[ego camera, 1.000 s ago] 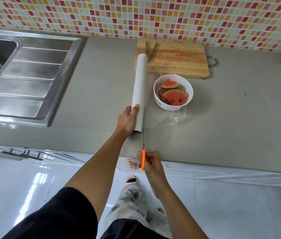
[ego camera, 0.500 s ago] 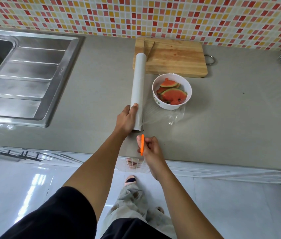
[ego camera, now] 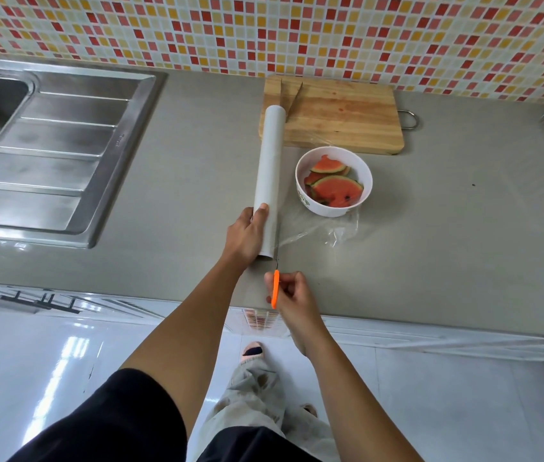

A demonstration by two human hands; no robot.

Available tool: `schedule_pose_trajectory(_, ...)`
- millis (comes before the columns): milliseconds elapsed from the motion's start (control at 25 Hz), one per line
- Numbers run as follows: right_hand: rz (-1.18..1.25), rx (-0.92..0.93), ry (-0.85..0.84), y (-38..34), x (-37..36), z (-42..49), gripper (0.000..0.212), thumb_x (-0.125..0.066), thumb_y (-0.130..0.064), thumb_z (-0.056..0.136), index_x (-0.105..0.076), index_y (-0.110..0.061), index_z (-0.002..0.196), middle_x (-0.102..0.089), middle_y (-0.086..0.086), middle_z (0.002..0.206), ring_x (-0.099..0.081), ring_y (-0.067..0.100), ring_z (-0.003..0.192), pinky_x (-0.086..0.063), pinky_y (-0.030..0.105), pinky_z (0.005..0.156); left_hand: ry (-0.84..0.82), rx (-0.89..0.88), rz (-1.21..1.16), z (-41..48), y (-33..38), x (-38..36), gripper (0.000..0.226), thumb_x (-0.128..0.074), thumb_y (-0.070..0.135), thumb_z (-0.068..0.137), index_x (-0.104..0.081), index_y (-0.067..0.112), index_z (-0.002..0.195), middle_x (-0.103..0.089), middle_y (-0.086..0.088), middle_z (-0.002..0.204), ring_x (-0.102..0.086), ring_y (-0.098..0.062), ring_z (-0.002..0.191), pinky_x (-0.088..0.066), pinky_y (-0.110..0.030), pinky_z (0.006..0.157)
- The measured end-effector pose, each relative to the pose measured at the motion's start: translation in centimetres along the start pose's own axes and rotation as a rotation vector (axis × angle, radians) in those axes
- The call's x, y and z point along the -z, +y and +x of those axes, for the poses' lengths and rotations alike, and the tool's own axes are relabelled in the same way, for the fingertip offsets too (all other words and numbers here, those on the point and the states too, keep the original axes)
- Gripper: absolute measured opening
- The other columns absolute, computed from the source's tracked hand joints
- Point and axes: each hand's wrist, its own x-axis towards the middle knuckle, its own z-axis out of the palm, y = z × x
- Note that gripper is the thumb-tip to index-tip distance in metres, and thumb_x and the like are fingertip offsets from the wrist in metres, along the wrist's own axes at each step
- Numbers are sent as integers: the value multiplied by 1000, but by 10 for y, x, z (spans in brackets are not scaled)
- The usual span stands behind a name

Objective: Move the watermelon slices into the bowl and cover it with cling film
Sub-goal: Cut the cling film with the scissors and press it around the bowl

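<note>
The cling film roll (ego camera: 269, 175) is clamped in the left grip (ego camera: 246, 235), presumably steadied for the orange cutter (ego camera: 276, 288) pinched in the right grip (ego camera: 294, 296).

Left hand (ego camera: 245, 236): one cling film roll (ego camera: 269, 175). Right hand (ego camera: 292, 295): one orange-handled cutter (ego camera: 276, 290). Beyond them, one bowl (ego camera: 327, 211), three watermelon slices (ego camera: 337, 191), one cutting board (ego camera: 340, 118).

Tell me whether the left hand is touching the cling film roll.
Touching. The head view shows the left hand gripping the near end of the cling film roll, its thumb lying across the roll's top.
</note>
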Motion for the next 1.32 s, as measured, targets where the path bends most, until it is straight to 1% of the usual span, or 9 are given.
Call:
schedule_pose_trajectory(120,-19,-20,10,-5,-2,3,42,-66,-53,74,-48,-17,84,-53,-8,68,-54,10,67,-43,23,70,1,-5,-5,0,2,0,46,-39,59,87,-50,16,74,-53,4,74,-47,-10,65,-34,-28,57)
schedule_pose_trajectory(200,-15,-19,9,-8,-3,6,43,-66,-54,74,-47,-16,83,-52,-7,69,-52,11,67,-42,24,71,0,-2,-8,0,3,0,43,-39,58,87,-50,19,72,-55,4,75,-48,-9,66,-35,-28,57)
schedule_pose_trajectory(360,22,-13,2,-14,-3,14,38,-66,-48,78,-44,-17,83,-56,-4,79,-51,4,63,-41,20,69,-5,11,-15,0,2,0,42,-40,58,86,-49,20,71,-54,4,73,-49,-11,67,-35,-29,58)
schedule_pose_trajectory(520,4,2,7,-18,-6,23,46,-65,-57,70,-43,-19,84,-60,-2,86,-53,-9,60,-41,20,66,2,-4,-15,0,2,-1,41,-39,57,88,-48,22,68,-53,4,71,-49,-11,67,-35,-29,58)
schedule_pose_trajectory(680,-13,35,37,-13,-6,30,40,-65,-53,75,-42,-21,80,-54,-7,71,-50,-7,56,-38,18,61,-6,-17,-4,0,2,-1,41,-39,58,87,-48,23,68,-54,5,71,-49,-11,68,-36,-30,59)
schedule_pose_trajectory(880,1,61,52,-14,-4,35,34,-68,-43,79,-42,-20,78,-48,-19,55,-47,-7,50,-38,6,55,-17,-14,-19,-1,1,0,42,-38,59,86,-52,22,73,-56,5,74,-51,-10,71,-38,-30,61)
schedule_pose_trajectory(1040,-11,50,43,-23,-3,40,45,-64,-53,74,-46,-14,86,-51,-7,71,-52,7,67,-41,21,71,-30,-14,-46,-3,-2,1,41,-38,61,84,-54,24,75,-59,5,75,-54,-10,73,-39,-29,62)
schedule_pose_trajectory(1160,2,63,38,-29,-1,45,43,-64,-48,79,-46,-11,88,-53,-3,70,-50,10,66,-40,23,69,-39,-19,-55,-3,-1,2,40,-38,60,85,-55,25,77,-60,4,79,-55,-10,75,-40,-29,62)
schedule_pose_trajectory(1320,18,76,25,-30,0,51,32,-65,-38,84,-42,-15,81,-52,-2,68,-48,11,63,-40,25,69,-33,-14,-78,-2,1,1,38,-40,59,85,-53,26,73,-59,4,76,-54,-15,72,-40,-30,62)
